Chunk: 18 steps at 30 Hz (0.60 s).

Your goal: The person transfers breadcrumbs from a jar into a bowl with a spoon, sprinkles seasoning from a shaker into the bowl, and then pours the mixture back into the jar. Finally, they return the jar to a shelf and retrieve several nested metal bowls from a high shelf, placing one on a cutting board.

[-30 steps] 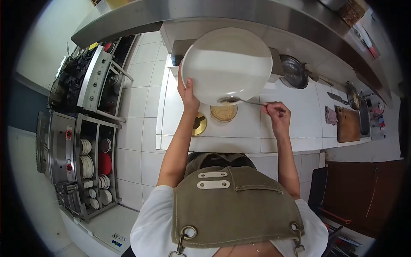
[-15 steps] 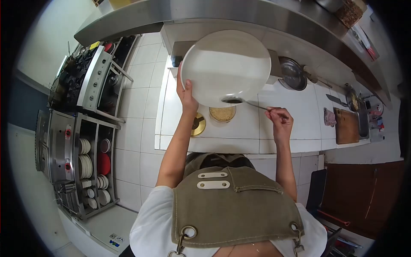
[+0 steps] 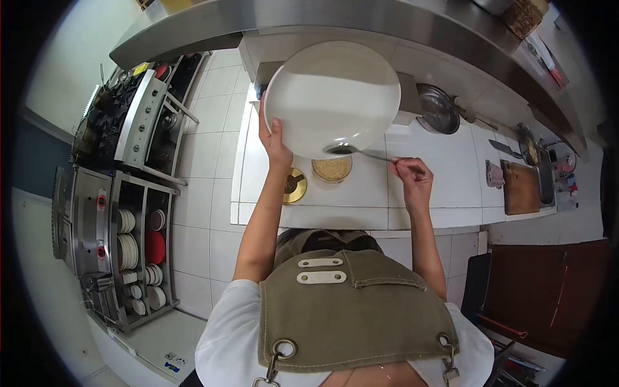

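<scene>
One broad, round plate [image 3: 332,90], smooth, glossy and off-white, filled the upper middle of the frame, tilted so that its face showed. The left hand [image 3: 276,143] gripped it at the lower left, thumb laid over the rim and the other fingers mostly hidden behind. The right hand [image 3: 414,180], right of centre, pinched the thin handle of a shiny metal spoon [image 3: 377,155] between thumb and fingertips. The spoon's dark, oval head overlapped the plate's bottom rim; whether the two touched, or what the spoon carried, could not be told.

Just below the plate, a round, see-through container [image 3: 333,182] held pale tan, grainy crumbs [image 3: 332,169], and stood on a white tiled counter [image 3: 445,177]. A flat gold lid [image 3: 295,187] with a dark centre lay near it to the left, beside the left forearm. A dark, round metal pan [image 3: 437,108] sat at the upper right. Farther right were a brown wooden board [image 3: 521,187] and a crumpled, pinkish cloth [image 3: 494,174]. At the lower left, a metal rack [image 3: 148,182] held stacked white dishes [image 3: 128,251] and a red one.

Compared with half a second earlier, the plate, the spoon and the right hand had shifted slightly left in the frame, while both grips were unchanged; the container and lid appeared nearly where they had been.
</scene>
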Each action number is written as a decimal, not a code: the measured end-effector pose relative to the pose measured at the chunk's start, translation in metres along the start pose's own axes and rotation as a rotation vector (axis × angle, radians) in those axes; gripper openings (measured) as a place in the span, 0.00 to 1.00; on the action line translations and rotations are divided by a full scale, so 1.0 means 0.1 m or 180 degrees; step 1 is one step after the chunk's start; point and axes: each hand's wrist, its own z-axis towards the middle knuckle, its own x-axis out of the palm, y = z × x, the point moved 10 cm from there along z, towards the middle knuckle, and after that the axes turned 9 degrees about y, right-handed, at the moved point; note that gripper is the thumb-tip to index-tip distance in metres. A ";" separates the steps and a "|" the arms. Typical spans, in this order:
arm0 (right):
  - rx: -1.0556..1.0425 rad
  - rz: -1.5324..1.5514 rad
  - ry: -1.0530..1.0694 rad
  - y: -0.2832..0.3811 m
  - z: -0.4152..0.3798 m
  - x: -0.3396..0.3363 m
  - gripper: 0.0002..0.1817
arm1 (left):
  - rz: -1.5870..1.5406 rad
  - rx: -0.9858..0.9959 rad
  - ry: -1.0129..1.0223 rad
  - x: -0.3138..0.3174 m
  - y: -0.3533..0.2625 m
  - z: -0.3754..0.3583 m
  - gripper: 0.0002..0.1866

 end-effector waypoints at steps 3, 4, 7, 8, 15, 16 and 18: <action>0.0145 0.0105 0.0098 -0.01 0.02 0.09 0.05 | 0.0097 0.0085 0.0022 0.02 -0.03 0.00 0.30; 0.0059 0.0012 0.0019 0.05 0.07 0.09 0.04 | 0.0092 0.0076 0.0028 0.02 -0.04 -0.01 0.30; 0.0028 -0.0054 0.0087 0.03 0.10 0.11 0.04 | -0.0077 -0.0158 0.0013 0.04 0.02 -0.04 0.30; 0.0070 -0.0022 0.0253 0.00 0.12 0.15 0.04 | 0.0055 -0.0077 0.0030 0.04 0.00 -0.04 0.30; -0.0101 -0.0055 -0.0111 0.11 0.21 0.01 0.04 | 0.0147 0.0005 0.0149 0.10 -0.06 -0.01 0.31; -0.0022 -0.0117 0.0014 0.07 0.23 0.03 0.03 | 0.0145 0.0005 0.0162 0.11 -0.07 0.00 0.31; 0.0040 -0.0175 0.0141 0.07 0.23 0.05 0.03 | 0.0182 0.0088 0.0067 0.10 -0.12 0.01 0.32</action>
